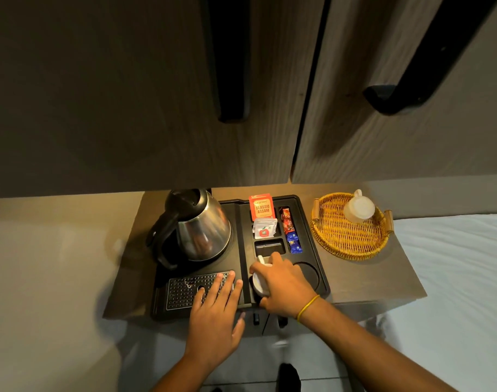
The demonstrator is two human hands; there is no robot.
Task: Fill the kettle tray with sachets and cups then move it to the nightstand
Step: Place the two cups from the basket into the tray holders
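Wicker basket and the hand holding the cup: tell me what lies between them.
In the head view, between the wicker basket and the right hand gripping a white cup lie the tray's empty round cup recess, the tray rim, then bare tabletop.

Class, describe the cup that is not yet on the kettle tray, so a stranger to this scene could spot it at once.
Start at the black kettle tray, then look right to the round wicker basket beside it. The white cup sits inside at the basket's far edge. Unlike the other cup, no hand holds it, and it is the basket's only content.
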